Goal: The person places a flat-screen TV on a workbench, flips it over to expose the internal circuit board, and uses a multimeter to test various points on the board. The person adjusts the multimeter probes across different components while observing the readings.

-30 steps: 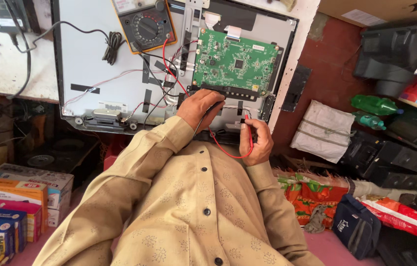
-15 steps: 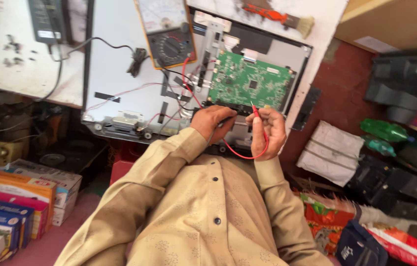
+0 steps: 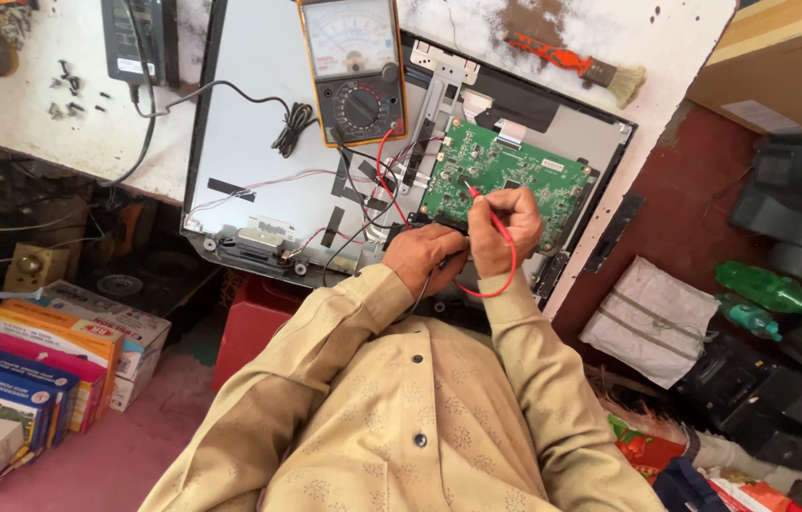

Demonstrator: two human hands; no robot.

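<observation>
View from the head camera, looking down over a tan shirt at a worn white table (image 3: 50,123) stained with dark patches. On the table lies an opened flat-screen panel (image 3: 249,142), back side up, with a green circuit board (image 3: 501,175) mounted near its right end. An analogue multimeter (image 3: 355,66) with an orange casing rests on the upper part of the panel; red and black leads run from it down toward the hands. A black power adapter (image 3: 128,40) and its coiled cable lie at the upper left, with small loose screws near it, and a brush with an orange handle (image 3: 572,62) lies at the upper right. Below the table edge, stacked coloured boxes (image 3: 31,365) stand at the left on the pink floor; a wrapped grey bundle (image 3: 652,322) and green bottles (image 3: 761,289) lie at the right on the red-brown floor.

The right hand (image 3: 505,228) is closed around a red test probe (image 3: 486,209), whose tip touches the green circuit board. The left hand (image 3: 429,256) is curled shut just beside it at the board's lower edge, touching the right hand; it seems to pinch the black probe, though that probe is largely hidden by the fingers.
</observation>
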